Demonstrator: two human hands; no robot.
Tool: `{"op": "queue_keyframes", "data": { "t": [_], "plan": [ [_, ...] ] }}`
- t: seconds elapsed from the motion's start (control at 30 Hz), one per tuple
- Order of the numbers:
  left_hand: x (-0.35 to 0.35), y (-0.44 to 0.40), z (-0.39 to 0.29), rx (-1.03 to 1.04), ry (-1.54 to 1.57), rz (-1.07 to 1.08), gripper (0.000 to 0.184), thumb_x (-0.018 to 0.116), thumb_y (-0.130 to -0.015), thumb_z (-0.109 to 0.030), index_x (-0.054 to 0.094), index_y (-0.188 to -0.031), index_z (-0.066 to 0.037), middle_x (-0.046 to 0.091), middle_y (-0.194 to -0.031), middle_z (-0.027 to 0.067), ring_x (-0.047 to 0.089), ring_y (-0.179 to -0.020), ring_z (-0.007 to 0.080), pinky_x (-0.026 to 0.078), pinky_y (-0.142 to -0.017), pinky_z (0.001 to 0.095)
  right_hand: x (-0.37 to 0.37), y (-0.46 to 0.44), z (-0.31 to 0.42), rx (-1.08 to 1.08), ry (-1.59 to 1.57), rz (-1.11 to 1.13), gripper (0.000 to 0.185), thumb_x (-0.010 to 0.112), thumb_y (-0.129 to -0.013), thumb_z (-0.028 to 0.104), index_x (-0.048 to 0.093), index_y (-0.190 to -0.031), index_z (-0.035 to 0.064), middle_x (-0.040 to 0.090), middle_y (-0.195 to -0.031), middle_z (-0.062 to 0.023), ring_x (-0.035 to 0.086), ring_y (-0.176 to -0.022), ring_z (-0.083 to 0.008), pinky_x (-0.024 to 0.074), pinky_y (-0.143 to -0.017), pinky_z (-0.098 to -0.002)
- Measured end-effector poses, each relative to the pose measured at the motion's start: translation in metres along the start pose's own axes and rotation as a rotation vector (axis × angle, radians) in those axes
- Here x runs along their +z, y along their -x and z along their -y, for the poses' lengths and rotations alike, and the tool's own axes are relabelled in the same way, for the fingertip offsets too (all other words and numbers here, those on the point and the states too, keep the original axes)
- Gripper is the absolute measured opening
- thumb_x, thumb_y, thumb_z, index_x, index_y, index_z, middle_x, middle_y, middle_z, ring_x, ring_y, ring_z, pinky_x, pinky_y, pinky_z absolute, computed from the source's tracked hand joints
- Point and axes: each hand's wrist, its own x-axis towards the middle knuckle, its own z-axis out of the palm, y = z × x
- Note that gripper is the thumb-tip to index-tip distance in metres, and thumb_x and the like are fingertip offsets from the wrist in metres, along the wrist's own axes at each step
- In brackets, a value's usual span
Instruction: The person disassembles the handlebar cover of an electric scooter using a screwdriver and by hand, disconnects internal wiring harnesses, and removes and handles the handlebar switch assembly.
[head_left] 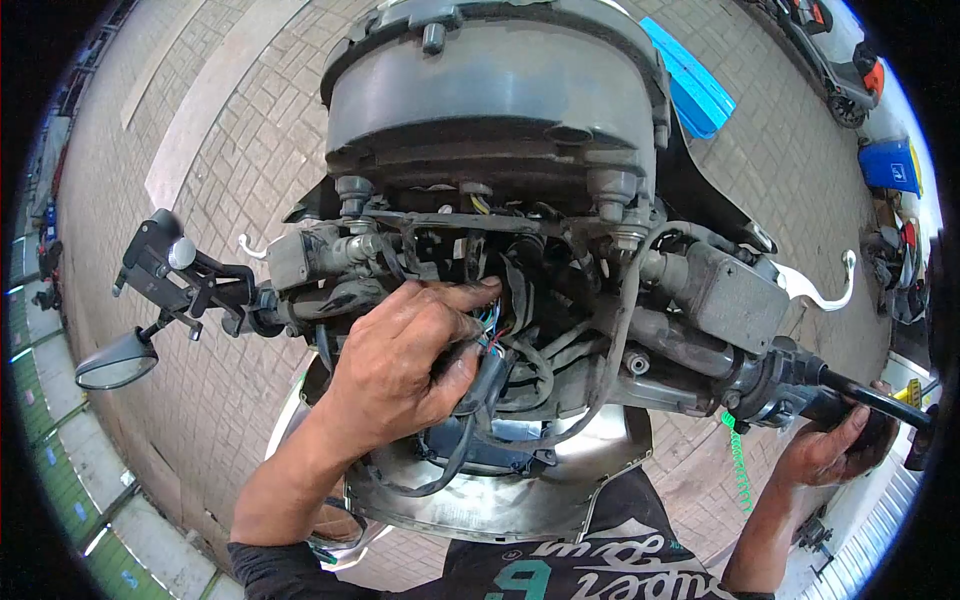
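Note:
In the middle of the head view, my left hand (pixel 405 365) is closed on a wiring harness (pixel 490 335) with thin coloured wires, its thumb and index finger close together over it. The harness runs among black cables behind the motorcycle's handlebar (pixel 690 350). Towards the right, my right hand (pixel 840 445) is curled around the handlebar grip (pixel 825 402), partly hidden by it and by a black rod (pixel 875 397). Above the bar sits the dark back of the front housing (pixel 490 95). Below is an opened panel (pixel 500 500) with a shiny inner face.
A mirror (pixel 118 360) and a phone holder (pixel 160 265) stick out at left. Pale levers (pixel 820 290) project from both ends. A green coiled hose (pixel 738 460) hangs at right. Farther off are a blue plastic piece (pixel 695 85), a scooter (pixel 835 65) and a blue bin (pixel 890 165).

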Motion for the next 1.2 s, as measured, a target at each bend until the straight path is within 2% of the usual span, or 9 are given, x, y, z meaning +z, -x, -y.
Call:
{"op": "queue_keyframes", "data": {
  "t": [0.37,0.47,0.5,0.57,0.67,0.8,0.9,1.1,1.2],
  "plan": [
    [-0.001,-0.007,-0.005,-0.109,0.048,0.022,0.02,0.058,-0.077,0.004,0.056,-0.096,0.001,0.066,-0.108,0.019,0.067,-0.097,0.0314,0.051,-0.084,0.0348,-0.005,0.0,-0.009,0.033,-0.042,0.012,0.041,0.052,-0.096,0.013,0.042,-0.128,-0.0099,0.057,-0.119,-0.0229,0.063,-0.101,-0.0264,0.0555,-0.086,-0.0377],
    [-0.01,-0.019,-0.016,-0.152,-0.048,0.074,0.025,0.057,-0.081,0.0,0.058,-0.107,0.002,0.064,-0.108,0.0196,0.065,-0.096,0.0324,0.051,-0.085,0.0363,-0.007,0.003,-0.013,0.017,-0.02,0.018,0.04,0.052,-0.096,0.013,0.042,-0.127,-0.0099,0.057,-0.119,-0.024,0.062,-0.101,-0.0275,0.0541,-0.088,-0.0382],
    [-0.006,-0.019,-0.015,0.036,-0.295,0.011,0.033,0.058,-0.084,-0.006,0.056,-0.116,0.002,0.062,-0.104,0.0194,0.063,-0.093,0.0346,0.051,-0.082,0.0397,0.0,0.003,-0.012,-0.016,-0.037,-0.03,0.038,0.052,-0.096,0.013,0.044,-0.126,-0.0097,0.057,-0.118,-0.0242,0.062,-0.101,-0.0281,0.0538,-0.089,-0.0383],
    [-0.013,-0.033,-0.023,0.006,-0.396,0.169,0.03,0.059,-0.085,-0.009,0.056,-0.112,0.002,0.062,-0.101,0.019,0.062,-0.092,0.0366,0.05,-0.079,0.0428,0.013,0.008,-0.005,-0.005,-0.09,-0.126,0.032,0.05,-0.097,0.011,0.047,-0.122,-0.0086,0.059,-0.112,-0.0234,0.063,-0.094,-0.0284,0.0535,-0.086,-0.037],
    [-0.012,-0.045,-0.033,-0.122,-0.459,0.279,0.029,0.061,-0.085,-0.014,0.052,-0.108,0.001,0.062,-0.095,0.0182,0.061,-0.091,0.0384,0.049,-0.076,0.0457,0.013,0.009,-0.008,-0.059,-0.149,-0.03,0.038,0.05,-0.097,0.007,0.041,-0.13,-0.0077,0.063,-0.099,-0.0186,0.059,-0.085,-0.0212,0.0502,-0.081,-0.0336],
    [-0.011,-0.046,-0.05,-0.261,-0.523,0.336,0.034,0.063,-0.085,-0.019,0.049,-0.112,-0.003,0.065,-0.093,0.018,0.061,-0.093,0.0366,0.05,-0.075,0.0473,0.024,0.012,-0.004,-0.108,-0.282,-0.104,0.037,0.05,-0.097,0.004,0.041,-0.132,-0.0055,0.059,-0.116,-0.0213,0.06,-0.085,-0.0207,0.0518,-0.079,-0.0329],
    [-0.007,-0.042,-0.054,-0.259,-0.615,0.354,0.035,0.063,-0.085,-0.023,0.052,-0.113,-0.006,0.066,-0.092,0.0168,0.061,-0.093,0.0352,0.05,-0.075,0.0481,0.024,0.015,-0.009,-0.141,-0.24,-0.116,0.041,0.053,-0.095,0.0,0.04,-0.134,-0.003,0.059,-0.11,-0.0207,0.06,-0.086,-0.0205,0.0531,-0.077,-0.0321],
    [-0.004,-0.028,-0.054,0.131,-0.803,0.014,0.031,0.068,-0.082,-0.032,0.063,-0.098,-0.006,0.063,-0.093,0.013,0.061,-0.088,0.0338,0.051,-0.074,0.0444,0.025,0.017,-0.005,-0.15,-0.2,-0.143,0.037,0.055,-0.094,-0.002,0.046,-0.13,-0.004,0.058,-0.114,-0.0165,0.061,-0.086,-0.017,0.055,-0.076,-0.029],
    [0.0,-0.021,-0.055,-0.184,-0.647,0.132,0.036,0.067,-0.083,-0.038,0.067,-0.102,-0.007,0.061,-0.093,0.0144,0.062,-0.088,0.0338,0.051,-0.076,0.0429,0.023,0.019,-0.013,-0.211,-0.109,-0.139,0.038,0.054,-0.094,-0.003,0.045,-0.131,-0.0031,0.056,-0.119,-0.0161,0.061,-0.09,-0.0177,0.0552,-0.077,-0.0294]
  ]
}}
